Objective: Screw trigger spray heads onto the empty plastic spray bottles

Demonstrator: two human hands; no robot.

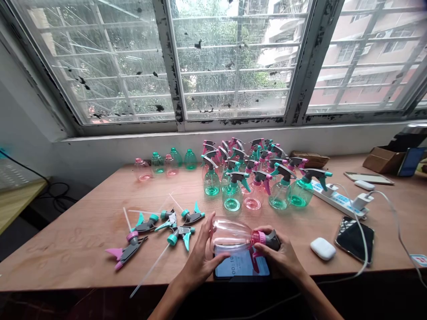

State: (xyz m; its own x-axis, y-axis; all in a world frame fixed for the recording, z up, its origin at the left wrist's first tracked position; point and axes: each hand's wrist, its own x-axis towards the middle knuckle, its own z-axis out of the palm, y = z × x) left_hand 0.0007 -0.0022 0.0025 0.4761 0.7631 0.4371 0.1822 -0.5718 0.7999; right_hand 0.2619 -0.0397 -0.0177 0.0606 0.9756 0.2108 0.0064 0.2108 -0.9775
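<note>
A clear pink spray bottle (230, 234) lies sideways in the air between my hands, over the table's front part. My left hand (203, 251) is closed around its base end, thumb below and fingers behind. At the neck, my right hand (278, 249) grips the pink collar of the black-and-pink trigger spray head (271, 240), which sits on the bottle's mouth. Just below the bottle, a phone (238, 266) with a lit screen lies partly covered. Left of my hands are several loose teal spray heads (182, 233) and one pink spray head (130, 249), with thin tubes.
Several bottles with spray heads (232, 195) stand grouped at the back middle. Bottles without heads (171, 165) line the back left. To the right are a power strip (340, 202) with cables, a white earbud case (323, 249) and a dark phone (355, 240).
</note>
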